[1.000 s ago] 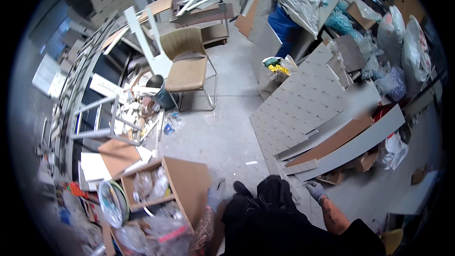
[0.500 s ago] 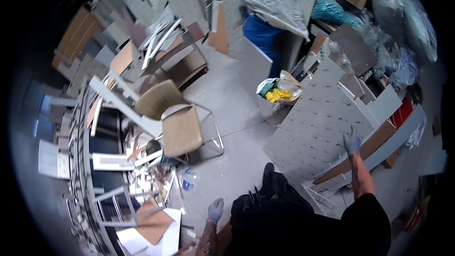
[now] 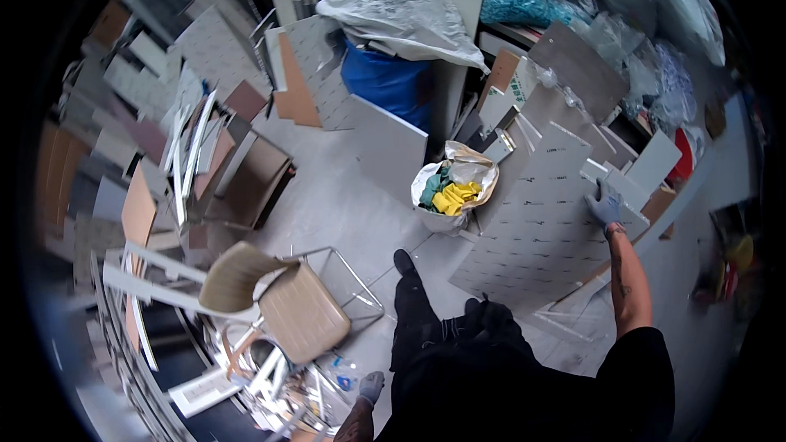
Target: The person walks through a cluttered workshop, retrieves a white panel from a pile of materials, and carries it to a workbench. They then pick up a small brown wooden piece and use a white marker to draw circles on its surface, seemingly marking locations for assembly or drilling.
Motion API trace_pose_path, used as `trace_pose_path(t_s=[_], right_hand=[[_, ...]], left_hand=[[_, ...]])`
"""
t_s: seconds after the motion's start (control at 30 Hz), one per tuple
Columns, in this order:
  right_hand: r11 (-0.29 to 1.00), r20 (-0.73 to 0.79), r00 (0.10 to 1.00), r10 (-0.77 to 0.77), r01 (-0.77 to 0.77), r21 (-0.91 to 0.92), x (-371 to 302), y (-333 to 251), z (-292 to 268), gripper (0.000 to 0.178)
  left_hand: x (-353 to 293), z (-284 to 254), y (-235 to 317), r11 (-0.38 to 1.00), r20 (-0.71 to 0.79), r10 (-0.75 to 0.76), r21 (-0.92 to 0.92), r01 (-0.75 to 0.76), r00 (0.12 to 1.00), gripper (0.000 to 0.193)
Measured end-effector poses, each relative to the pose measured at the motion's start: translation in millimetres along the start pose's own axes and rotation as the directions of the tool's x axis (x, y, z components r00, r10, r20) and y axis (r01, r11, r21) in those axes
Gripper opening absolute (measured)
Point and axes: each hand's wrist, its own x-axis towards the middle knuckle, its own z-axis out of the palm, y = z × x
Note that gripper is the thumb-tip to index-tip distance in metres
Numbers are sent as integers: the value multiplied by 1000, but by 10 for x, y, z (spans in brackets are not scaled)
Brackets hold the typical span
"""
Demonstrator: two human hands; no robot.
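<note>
Looks like grabbing stage — right hand point(image 3: 606, 205) by grey dark-printed flat board point(image 3: 536, 225) near its fingertips, grip unclear; firm hold needed next. Left hand point(image 3: 372, 387) curled, can't tell more.

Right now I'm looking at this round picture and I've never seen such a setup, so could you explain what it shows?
There's no machine: a person is working by hand. A wide fisheye camera on their head looks down, so straight edges bend and the corners go dark. The gloved right hand is at the edge of a printed gray panel; whether it grips it, I can't tell. The gloved left hand is low in the picture, with nothing visible in it. On the gray floor are a tan chair and a white bag of yellow and green items.
</note>
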Motion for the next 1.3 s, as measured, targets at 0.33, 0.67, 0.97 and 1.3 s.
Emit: trace_pose_path(t_s=[0.33, 0.67, 0.97, 1.3], right_hand=[[889, -290, 842, 455, -407, 212, -1794, -946, -220, 23], [242, -212, 118, 970, -418, 875, -4368, -2008, 140, 45], [-445, 445, 15, 895, 31, 895, -6360, -2110, 485, 42], [-169, 155, -81, 985, -221, 960, -7823, -1895, 104, 37]], left_hand=[[2991, -1979, 2870, 842, 171, 357, 367, -396, 918, 44], [3887, -1233, 4451, 663, 562, 342, 424, -617, 754, 34], [2994, -1253, 4341, 399, 752, 281, 474, -785, 597, 36], [3036, -2080, 3477, 326, 675, 175, 648, -689, 717, 33]])
